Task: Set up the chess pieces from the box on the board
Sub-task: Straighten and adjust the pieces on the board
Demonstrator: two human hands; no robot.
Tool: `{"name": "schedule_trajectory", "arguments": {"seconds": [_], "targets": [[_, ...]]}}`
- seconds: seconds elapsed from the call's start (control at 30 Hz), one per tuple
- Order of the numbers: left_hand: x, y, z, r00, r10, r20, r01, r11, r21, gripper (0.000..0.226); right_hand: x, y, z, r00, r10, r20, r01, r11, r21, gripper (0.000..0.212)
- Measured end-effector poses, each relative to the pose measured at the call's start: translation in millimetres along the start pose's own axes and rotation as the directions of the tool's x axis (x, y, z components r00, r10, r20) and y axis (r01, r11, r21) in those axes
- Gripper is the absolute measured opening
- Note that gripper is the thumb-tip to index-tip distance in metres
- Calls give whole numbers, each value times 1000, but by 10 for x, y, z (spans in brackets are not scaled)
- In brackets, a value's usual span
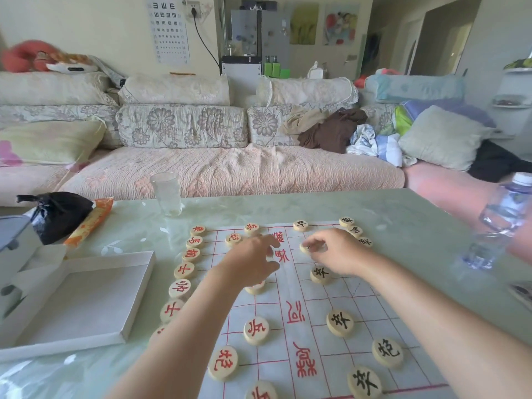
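Observation:
A white cloth board with red grid lines lies on the table. Round wooden pieces stand on it: red-lettered ones in a column along its left edge, black-lettered ones on the right half. My right hand reaches over the far right part of the board and pinches a piece by its fingertips. My left hand hovers over the board's far middle with its fingers spread and loose. A red piece peeks out under that wrist. The white box lies to the left of the board.
A drinking glass stands beyond the board. A black bag and an orange packet sit at the far left. A plastic water bottle stands at the right edge. A sofa runs behind the table.

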State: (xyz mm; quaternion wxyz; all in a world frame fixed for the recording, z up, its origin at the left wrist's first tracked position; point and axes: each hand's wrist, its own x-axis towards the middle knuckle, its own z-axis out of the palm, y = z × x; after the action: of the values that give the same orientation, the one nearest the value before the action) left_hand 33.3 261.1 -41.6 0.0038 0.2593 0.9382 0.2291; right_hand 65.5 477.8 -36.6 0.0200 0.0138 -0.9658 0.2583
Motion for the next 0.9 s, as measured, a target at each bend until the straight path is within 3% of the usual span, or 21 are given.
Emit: {"name": "schedule_trajectory", "arguments": {"seconds": [0.23,0.4,0.57,0.9], "targets": [[-338,466,294,992,62,113,-59,998,-28,35,-574,139,-43,982,50,181,-37,996,-76,20],[-564,650,587,979,116,168,-121,992,20,46,-928,236,-41,948,124,293,-76,983,-170,46],[-608,786,733,977,124,176,-133,990,40,58,-1096,339,-28,964,108,242,-62,980,-190,54],[-628,821,807,992,53,114,-60,996,59,47,-1116,289,69,974,5,228,23,992,-123,40]]}}
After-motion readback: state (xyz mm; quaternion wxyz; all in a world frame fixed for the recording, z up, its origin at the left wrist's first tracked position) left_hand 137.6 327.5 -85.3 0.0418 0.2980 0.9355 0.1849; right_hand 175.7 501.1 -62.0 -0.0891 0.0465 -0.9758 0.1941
